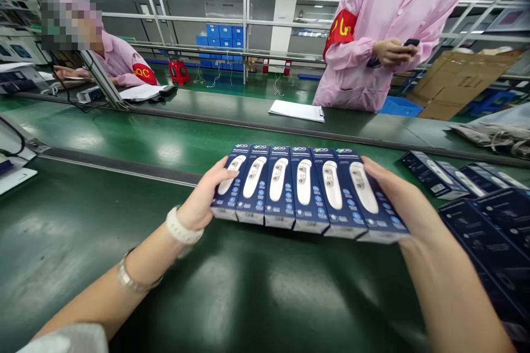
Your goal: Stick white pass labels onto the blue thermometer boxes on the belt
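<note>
While a row of six dark blue cardboard thermometer boxes (pixel 308 193) lay side by side on the green work surface (pixel 124 220), the left hand (pixel 203 198) and right hand (pixel 403 198) pressed flat against its two ends, clamping it between them, forearms converging from below.
</note>
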Demonstrator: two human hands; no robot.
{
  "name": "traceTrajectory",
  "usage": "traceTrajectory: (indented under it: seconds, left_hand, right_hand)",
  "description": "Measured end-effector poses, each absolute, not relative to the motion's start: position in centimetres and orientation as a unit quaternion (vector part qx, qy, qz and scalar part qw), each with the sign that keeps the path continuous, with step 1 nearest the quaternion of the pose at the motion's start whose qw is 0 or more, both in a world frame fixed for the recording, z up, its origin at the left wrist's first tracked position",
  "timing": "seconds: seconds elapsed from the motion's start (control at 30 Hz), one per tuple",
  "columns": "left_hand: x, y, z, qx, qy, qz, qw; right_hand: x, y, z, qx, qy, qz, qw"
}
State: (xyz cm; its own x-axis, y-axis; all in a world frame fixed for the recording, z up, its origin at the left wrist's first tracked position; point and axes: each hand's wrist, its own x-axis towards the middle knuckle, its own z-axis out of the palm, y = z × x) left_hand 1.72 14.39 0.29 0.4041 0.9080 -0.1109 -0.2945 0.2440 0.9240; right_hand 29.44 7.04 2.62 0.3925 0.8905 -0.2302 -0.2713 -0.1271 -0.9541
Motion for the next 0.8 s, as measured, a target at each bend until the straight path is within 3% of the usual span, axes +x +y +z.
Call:
traceTrajectory:
  seconds: [0.13,0.33,0.4,0.47,0.53,0.57,0.67,0.73,0.8]
  left_hand:
    - [-2.4,8.7,-0.9,0.467,0.413,0.434,0.651]
    - [-5.8,5.8,-6.8,0.515,0.496,0.374,0.590]
    - [-6.1,6.0,-7.6,0.527,0.489,0.376,0.584]
    - [-6.5,5.7,-7.5,0.555,0.486,0.411,0.536]
    - [-6.9,4.6,-6.8,0.605,0.483,0.467,0.427]
    - [-7.2,3.6,-6.2,0.635,0.475,0.488,0.365]
    - [-7.6,-0.4,-4.6,0.767,0.388,0.418,0.295]
    - [-7.7,-3.2,-4.1,0.868,0.264,0.234,0.350]
    - [-7.8,-5.3,-4.2,0.911,0.188,0.072,0.361]
  right_hand:
    - [25.9,2.8,1.6,-0.591,-0.301,0.469,0.583]
    - [23.2,0.4,-6.7,-0.667,-0.344,0.453,0.481]
    - [23.5,-0.1,-7.5,-0.700,-0.398,0.371,0.462]
    - [23.6,-1.2,-6.4,-0.715,-0.483,0.207,0.461]
    - [22.9,-3.1,-4.4,-0.672,-0.582,0.089,0.450]
    - [22.2,-4.3,-3.5,-0.634,-0.635,0.104,0.429]
    - [19.1,-8.1,-2.6,-0.488,-0.787,0.312,0.212]
    - [16.9,-10.2,-3.7,-0.418,-0.816,0.393,0.063]
    - [15.4,-11.4,-5.3,-0.391,-0.828,0.403,-0.010]
